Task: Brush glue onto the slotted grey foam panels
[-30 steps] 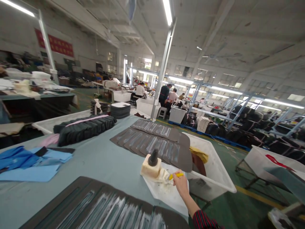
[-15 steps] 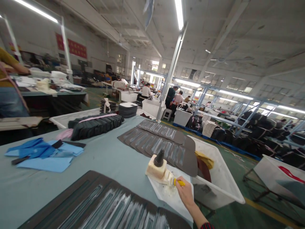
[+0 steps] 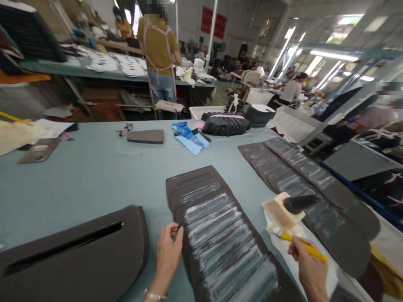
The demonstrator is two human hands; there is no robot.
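Observation:
My right hand [image 3: 307,264] grips a yellow-handled brush [image 3: 307,246], its head low beside a cream glue bottle [image 3: 280,209] with a black conical nozzle. Under bottle and brush lies a white sheet [image 3: 288,251]. My left hand [image 3: 169,249], fingers curled and slightly apart with nothing between them, is at the left edge of a fanned stack of dark panels [image 3: 220,235] streaked with whitish glue. Left of it rests a large dark piece with a long slot [image 3: 82,260]. More overlapping glue-streaked panels [image 3: 292,184] lie at the right.
Blue cloth pieces [image 3: 190,136], a small brown piece [image 3: 145,136], red-framed glasses [image 3: 126,129] and a phone [image 3: 39,153] sit on the green table [image 3: 94,180]. Bundled dark pieces [image 3: 226,123] stand at its far edge. Beyond, a person in an apron [image 3: 160,50] stands at another table.
The view has swung left and down. My left hand has come into view beside the middle stack. My right hand still holds the brush near the bottle.

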